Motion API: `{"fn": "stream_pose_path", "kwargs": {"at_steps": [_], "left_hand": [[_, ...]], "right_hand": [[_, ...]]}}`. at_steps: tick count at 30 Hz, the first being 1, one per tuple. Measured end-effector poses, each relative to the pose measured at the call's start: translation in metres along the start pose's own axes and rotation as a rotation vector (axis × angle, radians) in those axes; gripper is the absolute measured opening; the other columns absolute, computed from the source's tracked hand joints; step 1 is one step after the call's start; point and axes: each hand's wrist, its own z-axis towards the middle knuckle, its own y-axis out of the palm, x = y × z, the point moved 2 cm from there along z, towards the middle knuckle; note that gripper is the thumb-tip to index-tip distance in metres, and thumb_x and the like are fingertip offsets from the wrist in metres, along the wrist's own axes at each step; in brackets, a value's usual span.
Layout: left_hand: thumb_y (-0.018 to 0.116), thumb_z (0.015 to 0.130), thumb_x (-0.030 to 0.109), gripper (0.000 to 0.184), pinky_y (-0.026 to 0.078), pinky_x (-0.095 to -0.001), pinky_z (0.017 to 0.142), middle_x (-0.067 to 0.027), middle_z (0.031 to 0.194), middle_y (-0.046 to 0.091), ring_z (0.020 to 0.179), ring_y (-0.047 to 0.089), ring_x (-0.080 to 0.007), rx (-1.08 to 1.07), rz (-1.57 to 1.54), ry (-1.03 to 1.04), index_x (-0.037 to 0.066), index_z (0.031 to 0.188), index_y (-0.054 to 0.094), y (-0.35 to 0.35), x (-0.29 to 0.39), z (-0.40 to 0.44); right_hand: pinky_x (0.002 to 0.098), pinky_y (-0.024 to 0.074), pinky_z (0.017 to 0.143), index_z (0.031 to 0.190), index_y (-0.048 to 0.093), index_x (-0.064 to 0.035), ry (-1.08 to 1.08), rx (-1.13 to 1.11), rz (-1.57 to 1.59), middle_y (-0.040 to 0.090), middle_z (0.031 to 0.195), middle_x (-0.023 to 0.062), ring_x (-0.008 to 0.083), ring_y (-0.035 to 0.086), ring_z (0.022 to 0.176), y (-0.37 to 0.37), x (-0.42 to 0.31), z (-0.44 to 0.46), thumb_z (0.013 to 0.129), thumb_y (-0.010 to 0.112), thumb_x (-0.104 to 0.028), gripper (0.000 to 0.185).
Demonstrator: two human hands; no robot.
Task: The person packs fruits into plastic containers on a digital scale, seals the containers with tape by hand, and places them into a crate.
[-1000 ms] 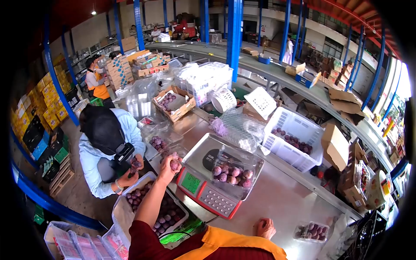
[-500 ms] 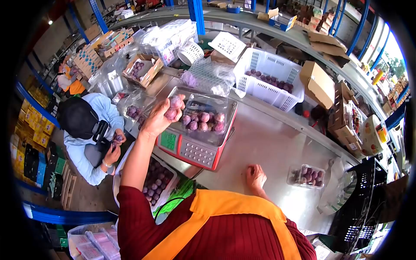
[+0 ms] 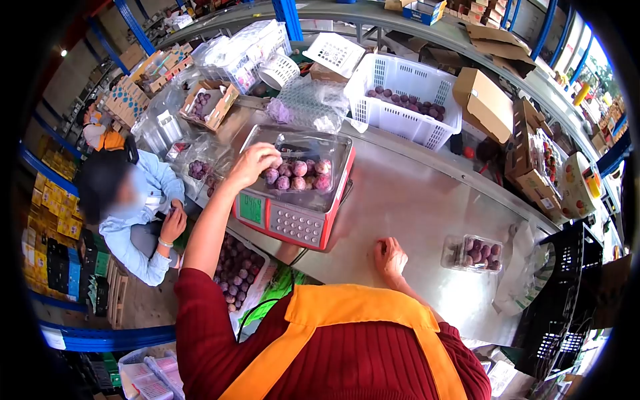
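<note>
Fingers [image 3: 273,155] of your left hand [image 3: 252,165] bend downward over the near-left end of the plums [image 3: 300,176], touching or almost touching them; you cannot be sure from this angle whether one is pinched beneath. The rest of that hand is partly opened, palm down. Your right hand [image 3: 390,257] rests on the worktop [image 3: 413,193], loosely curled, and its inner side is hidden, so how far it closes cannot be told.

Those plums sit in a clear plastic container [image 3: 328,148] directly under and to the right of your left fingertips, well apart from your right hand. The container lies on a red weighing scale [image 3: 297,225], whose keypad is just nearer to you than your left hand. To the right of your right hand stands a second plum pack [image 3: 481,252], also clear plastic. Below your left forearm is a crate [image 3: 268,272] of loose plums, and far beyond your right hand is a white basket [image 3: 437,136] holding more. Left of your left hand, a co-worker [image 3: 141,220] in a light blue shirt holds something small.

Green display [image 3: 251,208] digits are lit below your left wrist, too blurred to read surely. Print on the yellow cartons [image 3: 59,203], far left of that hand, is too small to make out.
</note>
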Motion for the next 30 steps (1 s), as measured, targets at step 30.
{"fn": "stream_pose_path", "kwargs": {"at_steps": [30], "left_hand": [[0.065, 0.084, 0.004, 0.031, 0.045, -0.0351, 0.088, -0.0094, 0.113, 0.058, 0.105, 0.056, -0.0224, 0.355, -0.249, 0.042, 0.011, 0.114, 0.058, 0.069, 0.083, -0.031]], "right_hand": [[0.0436, 0.0505, 0.068, 0.088, 0.065, -0.0139, -0.040, 0.019, -0.009, 0.065, 0.084, 0.0072, 0.0305, 0.065, 0.077, 0.002, 0.000, 0.001, 0.086, 0.060, -0.023, 0.010]]}}
